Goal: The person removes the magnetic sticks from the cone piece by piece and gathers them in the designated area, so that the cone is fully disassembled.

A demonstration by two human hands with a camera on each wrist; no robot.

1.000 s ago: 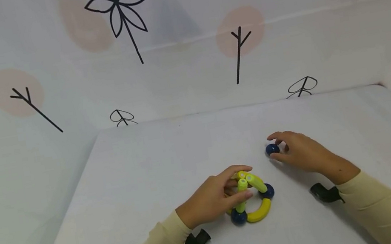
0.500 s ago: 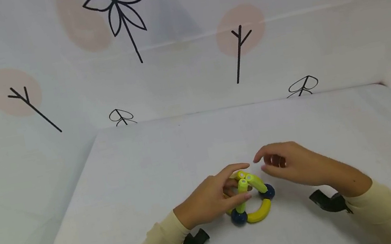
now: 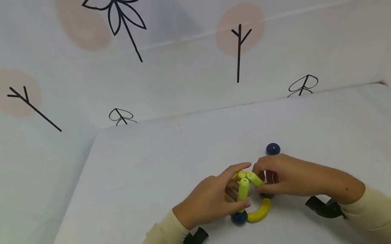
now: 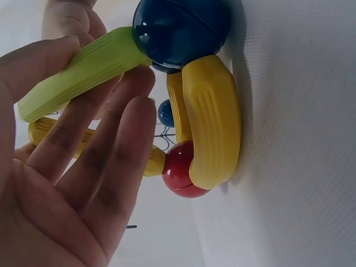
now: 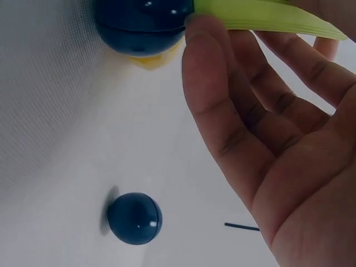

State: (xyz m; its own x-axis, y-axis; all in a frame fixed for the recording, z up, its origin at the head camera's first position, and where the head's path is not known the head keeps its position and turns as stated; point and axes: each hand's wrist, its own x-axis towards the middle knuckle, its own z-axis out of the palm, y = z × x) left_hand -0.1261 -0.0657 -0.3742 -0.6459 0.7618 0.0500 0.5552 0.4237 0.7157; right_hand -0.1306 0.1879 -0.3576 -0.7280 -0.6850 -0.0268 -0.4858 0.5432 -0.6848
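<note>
A small structure of magnetic sticks and balls stands on the white table. My left hand [image 3: 208,199] pinches the near upright green stick [image 3: 243,190] between thumb and fingers. With its fingertips, my right hand [image 3: 289,173] holds the other green stick [image 3: 255,179], just above a navy ball [image 5: 142,22]. These two sticks and a yellow stick [image 3: 242,174] lean together at their tops. Curved yellow sticks [image 4: 211,122] form the base, joined by another navy ball [image 3: 239,218] and a red ball [image 4: 179,172]. The red ball is hidden in the head view.
A loose navy ball [image 3: 273,148] lies on the table [image 3: 155,159] just behind my right hand. Black wrist mounts [image 3: 195,239] hang under both forearms. A patterned white cloth [image 3: 180,77] rises behind the table and along its sides.
My right hand has left the loose navy ball and moved towards me and left, onto the right green stick. My left hand stays at the structure; the near green stick tilts slightly.
</note>
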